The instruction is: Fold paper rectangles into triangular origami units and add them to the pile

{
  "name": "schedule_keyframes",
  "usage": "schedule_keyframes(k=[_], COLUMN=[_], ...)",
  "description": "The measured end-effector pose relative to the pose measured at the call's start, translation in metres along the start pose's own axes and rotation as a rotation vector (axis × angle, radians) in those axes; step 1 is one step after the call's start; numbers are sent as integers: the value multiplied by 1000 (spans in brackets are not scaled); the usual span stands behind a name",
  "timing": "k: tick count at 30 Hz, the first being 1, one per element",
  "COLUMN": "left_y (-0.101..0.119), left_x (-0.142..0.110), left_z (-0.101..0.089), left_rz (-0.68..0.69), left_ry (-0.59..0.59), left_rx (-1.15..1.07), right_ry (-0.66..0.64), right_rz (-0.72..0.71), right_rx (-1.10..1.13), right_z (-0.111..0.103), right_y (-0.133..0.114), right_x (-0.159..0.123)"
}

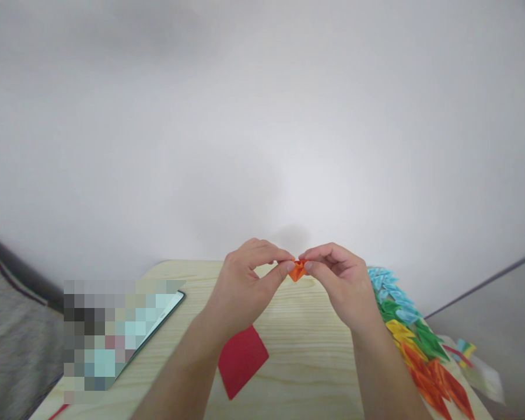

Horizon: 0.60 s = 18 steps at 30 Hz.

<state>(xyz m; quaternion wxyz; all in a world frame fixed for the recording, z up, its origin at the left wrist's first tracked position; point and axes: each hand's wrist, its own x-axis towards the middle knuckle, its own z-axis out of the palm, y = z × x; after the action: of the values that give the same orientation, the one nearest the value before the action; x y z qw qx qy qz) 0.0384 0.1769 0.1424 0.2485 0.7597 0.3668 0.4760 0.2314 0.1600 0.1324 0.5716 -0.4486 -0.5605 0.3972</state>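
both hands are up over the far edge of the surface [306, 373], and here's the orange folded piece [296, 271] pinched between them! left hand [249, 280] has its grip closed down on one side, thumb against fingertips; right hand [347, 280] matches it on the other, presumably so the folds stay taut and even. below the left wrist lies a flat red piece [244, 361], apparently within easy reach. over on the right edge, folded pieces [402, 329] sit grouped by colour, blue furthest, orange nearest, likely to keep the middle free for working.

soft, even light; faint shadows; left side pixelated
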Motion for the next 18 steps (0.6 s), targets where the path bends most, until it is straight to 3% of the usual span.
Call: schedule_keyframes(k=[13,18], left_y=[-5,-6], left_x=[1,1], left_z=[1,-1], left_rz=[-55,-34], left_ry=[200,138], left_rx=[-174,-200], right_ry=[12,-60], right_rz=[-4,32], right_rx=[121,30], right_z=[4,2], right_y=[-5,-1], right_x=[-2,-1])
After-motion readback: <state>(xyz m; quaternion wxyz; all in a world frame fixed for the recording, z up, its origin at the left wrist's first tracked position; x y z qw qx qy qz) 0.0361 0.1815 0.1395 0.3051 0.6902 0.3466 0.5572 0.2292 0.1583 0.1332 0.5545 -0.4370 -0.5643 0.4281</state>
